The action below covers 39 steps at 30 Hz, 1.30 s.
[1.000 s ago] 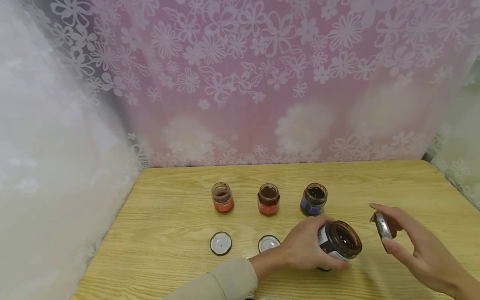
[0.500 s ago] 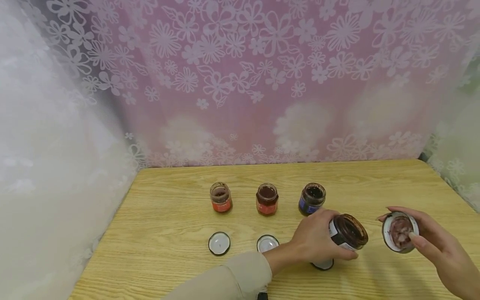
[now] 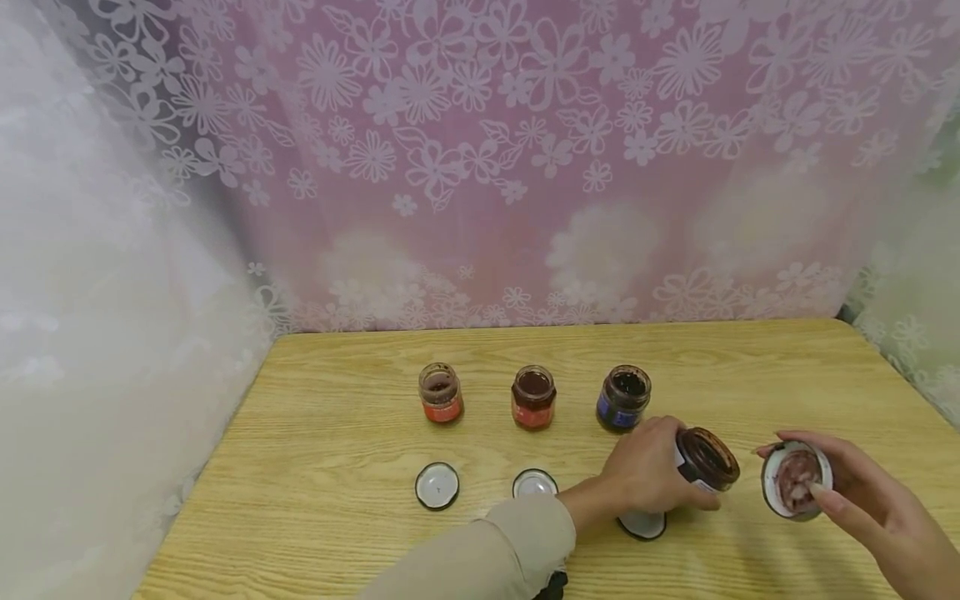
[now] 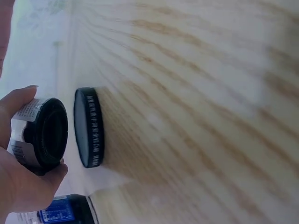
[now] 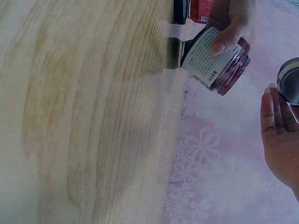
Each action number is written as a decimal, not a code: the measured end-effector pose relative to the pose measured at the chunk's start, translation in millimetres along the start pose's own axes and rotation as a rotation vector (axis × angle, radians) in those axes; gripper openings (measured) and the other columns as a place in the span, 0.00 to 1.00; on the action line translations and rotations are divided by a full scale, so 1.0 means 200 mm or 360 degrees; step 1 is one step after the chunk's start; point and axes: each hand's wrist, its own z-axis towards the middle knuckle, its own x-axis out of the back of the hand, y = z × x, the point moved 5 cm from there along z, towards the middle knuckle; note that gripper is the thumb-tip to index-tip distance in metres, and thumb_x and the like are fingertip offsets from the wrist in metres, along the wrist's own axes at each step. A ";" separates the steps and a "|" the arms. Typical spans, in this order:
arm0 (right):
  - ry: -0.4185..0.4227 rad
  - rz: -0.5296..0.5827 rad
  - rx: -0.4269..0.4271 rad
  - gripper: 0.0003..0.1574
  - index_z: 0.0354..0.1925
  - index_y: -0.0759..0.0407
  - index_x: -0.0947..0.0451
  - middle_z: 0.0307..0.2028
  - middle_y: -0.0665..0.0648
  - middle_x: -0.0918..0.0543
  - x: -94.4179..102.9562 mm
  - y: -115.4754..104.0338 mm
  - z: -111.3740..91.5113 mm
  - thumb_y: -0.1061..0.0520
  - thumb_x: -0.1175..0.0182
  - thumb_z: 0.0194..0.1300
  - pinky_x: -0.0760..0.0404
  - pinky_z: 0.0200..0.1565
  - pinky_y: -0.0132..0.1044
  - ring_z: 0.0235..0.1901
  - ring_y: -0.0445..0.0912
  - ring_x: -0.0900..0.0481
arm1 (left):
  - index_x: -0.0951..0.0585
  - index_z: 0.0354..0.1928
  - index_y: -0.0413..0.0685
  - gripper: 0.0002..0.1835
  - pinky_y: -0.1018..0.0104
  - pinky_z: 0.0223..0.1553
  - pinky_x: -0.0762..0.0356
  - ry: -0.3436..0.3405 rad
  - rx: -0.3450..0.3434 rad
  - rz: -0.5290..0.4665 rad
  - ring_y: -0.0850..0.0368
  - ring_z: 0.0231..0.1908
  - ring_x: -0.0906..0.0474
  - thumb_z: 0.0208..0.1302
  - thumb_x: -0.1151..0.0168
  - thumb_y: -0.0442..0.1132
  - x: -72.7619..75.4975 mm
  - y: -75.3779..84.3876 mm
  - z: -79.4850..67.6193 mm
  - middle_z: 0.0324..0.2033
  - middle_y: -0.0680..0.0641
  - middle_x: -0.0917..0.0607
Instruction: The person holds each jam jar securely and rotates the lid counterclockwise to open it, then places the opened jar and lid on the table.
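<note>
My left hand (image 3: 647, 467) grips a dark jam jar (image 3: 708, 460) round its white-labelled side, holding it above the table with its uncovered mouth tipped to the right. Its black base (image 4: 53, 133) shows in the left wrist view. Between thumb and fingers, my right hand (image 3: 877, 496) pinches a jar lid (image 3: 797, 477). Reddish-brown residue smears the lid's pale inside, which faces the head camera. A gap separates the lid from the jar's mouth. Below the left hand a black-edged lid (image 3: 643, 525) lies on the table, partly covered from above.
Three uncovered jars stand in a row behind: one with an orange-red label (image 3: 442, 407), a red one (image 3: 533, 408) and a blue-labelled one (image 3: 622, 408). Two more lids, a left one (image 3: 437, 486) and a middle one (image 3: 534, 481), lie inside up on the wooden table (image 3: 322, 467).
My left hand has shifted right with the jar and tipped it further. The right hand has turned the lid from edge-on to show its inside, moving slightly right.
</note>
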 end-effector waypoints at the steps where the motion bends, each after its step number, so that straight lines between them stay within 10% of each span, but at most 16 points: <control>1: -0.0002 0.0002 0.0015 0.35 0.71 0.68 0.50 0.61 0.48 0.29 0.00 0.00 0.00 0.79 0.63 0.68 0.22 0.37 0.30 0.48 0.38 0.24 | 0.25 0.51 0.59 0.34 0.81 0.36 0.33 -0.0008 -0.0002 0.0000 0.74 0.38 0.30 0.42 0.26 0.64 -0.01 0.00 0.00 0.40 0.66 0.25; 26: -0.0020 -0.0236 -0.0203 0.41 0.63 0.62 0.38 0.55 0.41 0.29 0.00 0.15 -0.10 0.78 0.38 0.54 0.25 0.37 0.25 0.46 0.31 0.25 | 0.25 0.49 0.62 0.35 0.76 0.32 0.30 -0.0061 0.0169 0.0071 0.69 0.36 0.25 0.39 0.26 0.65 -0.08 0.03 0.12 0.38 0.64 0.21; 39: -0.0408 -0.0051 -0.0408 0.38 0.68 0.62 0.41 0.57 0.26 0.38 -0.05 0.26 -0.14 0.68 0.40 0.63 0.22 0.38 0.30 0.50 0.26 0.29 | 0.24 0.43 0.60 0.32 0.75 0.26 0.32 0.0067 0.0171 0.0142 0.69 0.31 0.26 0.38 0.24 0.64 -0.11 0.04 0.18 0.32 0.62 0.21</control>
